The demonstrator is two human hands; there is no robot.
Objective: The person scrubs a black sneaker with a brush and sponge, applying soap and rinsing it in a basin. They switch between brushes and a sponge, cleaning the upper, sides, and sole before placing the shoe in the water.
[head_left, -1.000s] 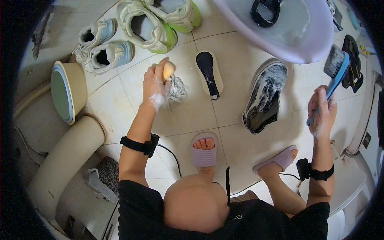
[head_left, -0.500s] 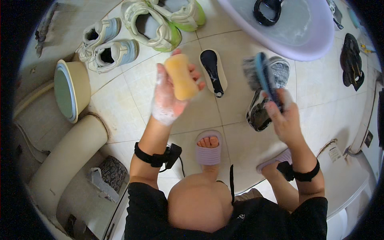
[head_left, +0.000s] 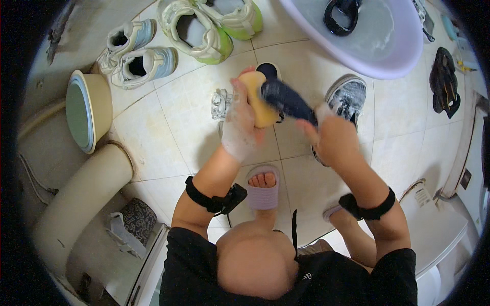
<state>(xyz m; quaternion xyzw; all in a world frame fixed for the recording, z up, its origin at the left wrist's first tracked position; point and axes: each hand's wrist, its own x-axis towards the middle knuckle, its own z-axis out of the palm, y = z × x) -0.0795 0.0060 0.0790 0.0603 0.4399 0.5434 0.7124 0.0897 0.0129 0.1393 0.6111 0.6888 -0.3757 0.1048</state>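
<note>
My left hand (head_left: 241, 124), wet with suds, is wrapped round a yellow bar of soap (head_left: 261, 111). In my right hand (head_left: 338, 136) is a dark blue scrub brush (head_left: 290, 99), its head up against the soap; the bristles are hidden. A black and white shoe (head_left: 348, 93) covered in foam lies on the floor beyond my right hand, which partly covers it. Behind the soap a black insole (head_left: 267, 69) shows only in part. Beside my left wrist lies a crumpled white bundle (head_left: 220, 105), perhaps laces.
A lilac basin (head_left: 395, 66) of cloudy water stands far right, with a black item (head_left: 341, 23) in it. Green-and-white shoes (head_left: 217, 48) and pale blue-and-white sneakers (head_left: 148, 66) sit far left. A cream tub (head_left: 102, 104) leans near a thick pipe (head_left: 84, 188). Dark sandals (head_left: 444, 81) lie at right.
My right hand has swung the brush leftward from above the black shoe to the soap. My left hand, still gripping the soap, has shifted right, uncovering the white bundle.
</note>
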